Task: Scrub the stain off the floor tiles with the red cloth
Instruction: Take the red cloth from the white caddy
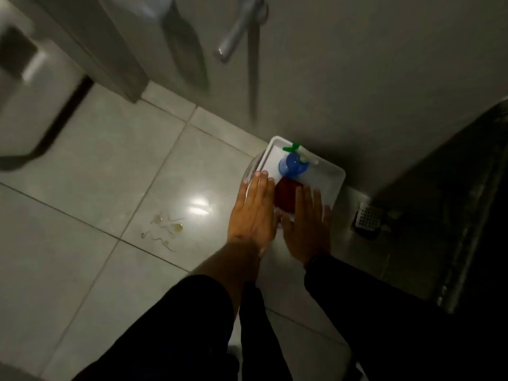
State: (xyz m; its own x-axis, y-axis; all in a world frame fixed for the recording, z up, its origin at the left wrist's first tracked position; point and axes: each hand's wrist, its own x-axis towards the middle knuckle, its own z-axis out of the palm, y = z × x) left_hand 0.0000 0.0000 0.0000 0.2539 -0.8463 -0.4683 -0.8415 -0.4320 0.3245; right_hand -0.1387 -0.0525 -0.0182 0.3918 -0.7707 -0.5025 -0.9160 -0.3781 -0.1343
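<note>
The red cloth (pixel 286 195) lies folded in a white tray (pixel 327 174) on the floor against the door, next to a blue spray bottle (pixel 292 165) with a green and white nozzle. My left hand (pixel 254 213) is flat over the tray's left edge with its fingers stretched out. My right hand (pixel 309 224) is spread over the tray's near right part, its fingers just right of the cloth. Neither hand grips the cloth; both thumbs are hidden. The stain (pixel 167 229), yellowish drops and squiggles, sits on the pale tiles left of my hands.
A grey door with a metal lever handle (pixel 239 28) stands right behind the tray. A floor drain grate (pixel 369 220) lies to the tray's right, beside a dark threshold. A white fixture (pixel 30 92) stands at the far left. A light glare (pixel 199 207) shines on the tile.
</note>
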